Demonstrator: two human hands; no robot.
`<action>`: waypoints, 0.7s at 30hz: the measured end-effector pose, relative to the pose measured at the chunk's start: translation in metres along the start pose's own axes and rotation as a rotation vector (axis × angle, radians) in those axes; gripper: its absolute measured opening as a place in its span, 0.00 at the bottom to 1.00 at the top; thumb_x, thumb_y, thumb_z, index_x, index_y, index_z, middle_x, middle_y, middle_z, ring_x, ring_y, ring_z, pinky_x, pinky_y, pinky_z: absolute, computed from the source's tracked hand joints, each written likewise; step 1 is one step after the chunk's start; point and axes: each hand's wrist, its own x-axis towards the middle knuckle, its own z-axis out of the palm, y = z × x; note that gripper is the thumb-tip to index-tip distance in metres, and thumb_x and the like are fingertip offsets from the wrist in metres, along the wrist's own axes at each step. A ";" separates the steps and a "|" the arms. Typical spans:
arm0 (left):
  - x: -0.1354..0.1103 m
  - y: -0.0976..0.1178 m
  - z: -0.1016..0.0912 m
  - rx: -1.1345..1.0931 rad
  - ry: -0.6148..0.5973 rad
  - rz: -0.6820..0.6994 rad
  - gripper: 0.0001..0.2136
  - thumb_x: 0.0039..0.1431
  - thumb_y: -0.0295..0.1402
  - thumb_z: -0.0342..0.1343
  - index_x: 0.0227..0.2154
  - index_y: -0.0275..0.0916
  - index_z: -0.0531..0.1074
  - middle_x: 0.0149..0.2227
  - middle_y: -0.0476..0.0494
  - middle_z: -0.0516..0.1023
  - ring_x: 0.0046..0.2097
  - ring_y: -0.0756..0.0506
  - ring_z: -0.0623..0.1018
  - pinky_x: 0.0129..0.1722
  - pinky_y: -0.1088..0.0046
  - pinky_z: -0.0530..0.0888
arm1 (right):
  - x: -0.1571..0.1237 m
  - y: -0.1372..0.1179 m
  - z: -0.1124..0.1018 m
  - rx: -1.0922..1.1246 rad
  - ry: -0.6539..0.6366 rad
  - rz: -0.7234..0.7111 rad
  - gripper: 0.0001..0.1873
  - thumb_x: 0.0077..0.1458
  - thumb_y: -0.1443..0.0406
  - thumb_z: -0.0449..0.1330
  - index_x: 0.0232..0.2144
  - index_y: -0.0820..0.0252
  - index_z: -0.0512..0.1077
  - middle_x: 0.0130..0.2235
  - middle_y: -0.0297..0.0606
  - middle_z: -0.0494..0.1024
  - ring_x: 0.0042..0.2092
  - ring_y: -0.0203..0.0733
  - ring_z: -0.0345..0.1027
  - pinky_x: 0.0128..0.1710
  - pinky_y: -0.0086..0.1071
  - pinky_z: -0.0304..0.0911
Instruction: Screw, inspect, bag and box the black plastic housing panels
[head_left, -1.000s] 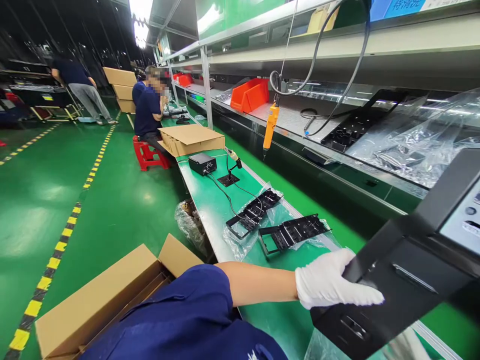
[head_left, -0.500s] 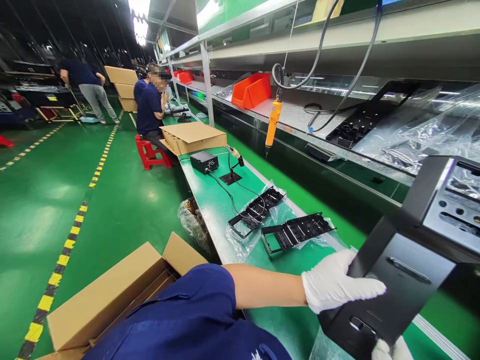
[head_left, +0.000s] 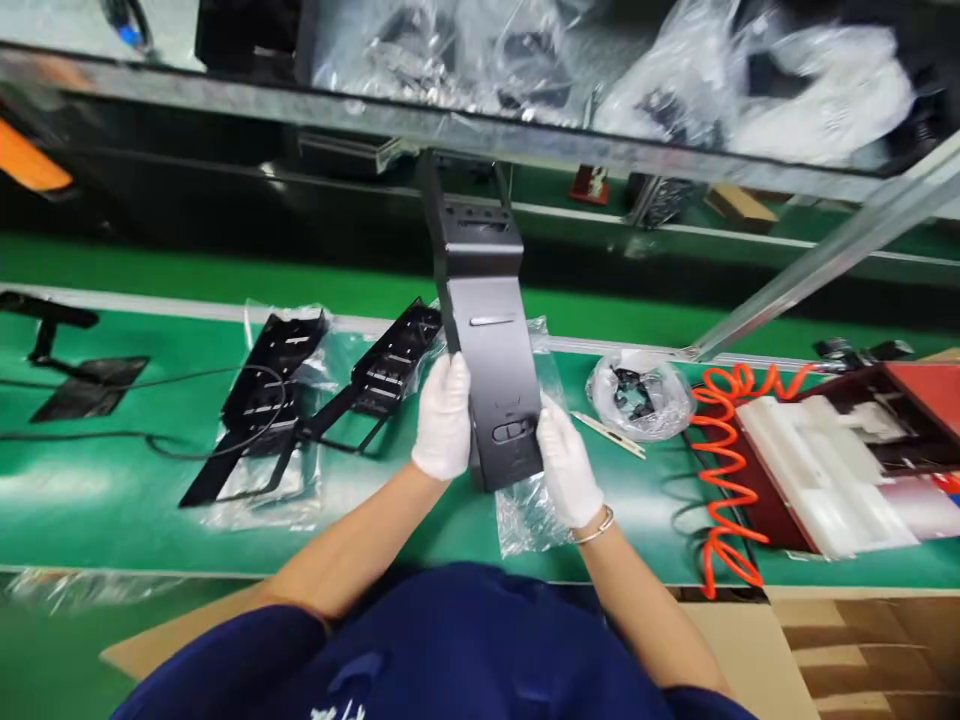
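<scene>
A long black panel (head_left: 493, 350), stepped near its far end and with slots in its face, is held up over the green bench. My left hand (head_left: 443, 418), in a white glove, grips its left edge. On the opposite edge, lower down, my gloved right hand (head_left: 568, 462) is closed around the panel. Beneath my right hand a clear plastic bag (head_left: 517, 520) lies on the bench. To the left of my left hand rest two similar black frames, a nearer one (head_left: 390, 365) and a farther one (head_left: 274, 385), both on plastic film.
On the right are a coiled orange air hose (head_left: 724, 450), a dark red box (head_left: 780, 500) with white foam, a bag of small black parts (head_left: 637, 395) and white tweezers (head_left: 609, 435). A metal shelf edge (head_left: 420, 120) crosses above the bench (head_left: 420, 540). Cables run at left.
The view has swung right and down onto the bench. The black panel has come from the right edge to the middle, and both my hands now show fully on its sides.
</scene>
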 end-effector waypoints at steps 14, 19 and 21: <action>-0.001 -0.006 0.026 0.137 0.025 0.135 0.15 0.65 0.50 0.55 0.36 0.42 0.68 0.37 0.46 0.77 0.37 0.44 0.79 0.44 0.61 0.80 | 0.018 0.006 -0.007 -0.274 0.120 0.023 0.28 0.62 0.46 0.53 0.52 0.58 0.70 0.49 0.47 0.80 0.48 0.52 0.75 0.49 0.44 0.69; 0.007 -0.012 0.029 0.230 -0.057 0.183 0.20 0.66 0.54 0.51 0.45 0.41 0.69 0.48 0.40 0.78 0.50 0.40 0.80 0.55 0.59 0.77 | 0.027 0.011 -0.020 -0.038 0.149 0.042 0.27 0.59 0.44 0.56 0.49 0.57 0.71 0.48 0.43 0.80 0.49 0.47 0.74 0.52 0.42 0.69; 0.009 -0.015 0.030 0.364 -0.140 0.228 0.27 0.65 0.58 0.51 0.54 0.41 0.67 0.57 0.36 0.75 0.59 0.38 0.76 0.62 0.58 0.72 | 0.032 0.010 -0.025 0.074 0.217 0.047 0.26 0.58 0.44 0.56 0.46 0.57 0.71 0.46 0.42 0.80 0.49 0.46 0.74 0.52 0.41 0.69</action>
